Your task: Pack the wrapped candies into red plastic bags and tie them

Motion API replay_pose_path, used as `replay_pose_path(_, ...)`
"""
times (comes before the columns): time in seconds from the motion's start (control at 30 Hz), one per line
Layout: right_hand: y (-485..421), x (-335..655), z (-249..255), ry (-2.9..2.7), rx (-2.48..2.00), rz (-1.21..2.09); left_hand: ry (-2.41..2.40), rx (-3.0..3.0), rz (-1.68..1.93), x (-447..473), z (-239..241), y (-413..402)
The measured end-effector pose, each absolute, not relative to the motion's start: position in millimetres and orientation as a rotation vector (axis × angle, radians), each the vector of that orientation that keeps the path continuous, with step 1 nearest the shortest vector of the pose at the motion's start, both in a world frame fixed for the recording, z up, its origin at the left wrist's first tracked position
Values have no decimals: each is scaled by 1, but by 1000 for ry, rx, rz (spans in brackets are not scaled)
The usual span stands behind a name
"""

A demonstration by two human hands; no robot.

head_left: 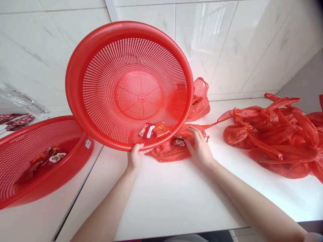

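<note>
Tiled wall (252, 50) behind a white table (164, 195); far left, perhaps a clear wrapper (24, 101).

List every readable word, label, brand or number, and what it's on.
None legible.
White sticker on the left basket: too small.
Dark packet inside it: black marks on white, blurred.
Small packets in the tilted basket: print too small.
Packet by the right hand: marks on white, blurred.
Far-left packets: blurred.

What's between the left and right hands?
Head view: a red plastic bag lies between the left hand and right hand, with a dark packet in or on it.
</note>
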State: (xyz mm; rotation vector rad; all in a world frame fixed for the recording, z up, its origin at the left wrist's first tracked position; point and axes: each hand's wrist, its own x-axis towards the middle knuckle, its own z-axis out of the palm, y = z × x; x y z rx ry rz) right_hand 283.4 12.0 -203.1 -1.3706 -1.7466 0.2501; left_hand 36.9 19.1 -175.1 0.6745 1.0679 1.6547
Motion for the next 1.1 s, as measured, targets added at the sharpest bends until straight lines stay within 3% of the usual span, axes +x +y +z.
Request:
replay_pose_path(0.33, -8, 272, -177, -2168, -1083, -226, 980, 722, 1328, 64, -182, -2)
replay_pose_path(0.53, 0, 275, -185, -2340, -1061, -123, 975, 776, 1358, 61, -194, 1)
replay_pose_path(0.83, -3, 277, -182, -2150, -1043, -27, 1001, 760, 1410, 53, -192, 7)
replay_pose_path(1.1, 7, 260, -187, -2342, -1142, -130, 1020, 731, 1377, 50, -186, 8)
